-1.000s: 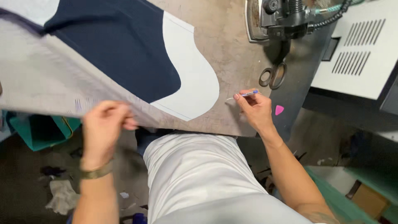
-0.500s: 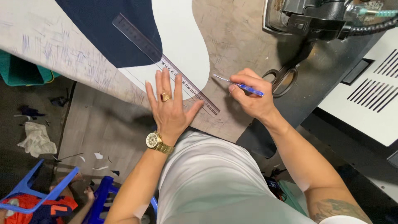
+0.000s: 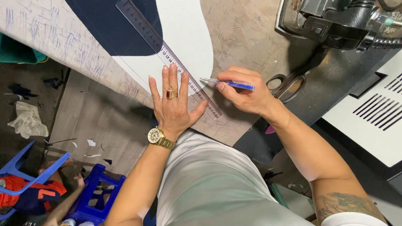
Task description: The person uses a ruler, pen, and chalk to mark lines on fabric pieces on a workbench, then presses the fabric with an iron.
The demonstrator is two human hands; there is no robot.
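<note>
Nearest the camera, at about six o'clock, the left hand (image 3: 172,106) lies flat with its five fingers spread — palm down on the white fabric piece (image 3: 184,42) and one clear plastic ruler (image 3: 167,56), which runs on a slant from eleven o'clock down toward four o'clock. One red-stoned ring sits on a finger, and one gold wristwatch (image 3: 155,136) circles the wrist. Just to the right, at three o'clock of that hand, the right hand (image 3: 243,92) is closed around one blue pen (image 3: 228,83), its tip pointing left, just beside the ruler's edge. Both hands rest on one worn, scribbled worktable (image 3: 247,37). Farther up, at twelve o'clock, one dark navy fabric piece (image 3: 113,29) lies on the white one, under the ruler's upper end. One pair of black-handled scissors (image 3: 287,86) lies at two o'clock — just beyond the right hand. Farthest, at one o'clock, stands one dark metal machine (image 3: 335,21).
</note>
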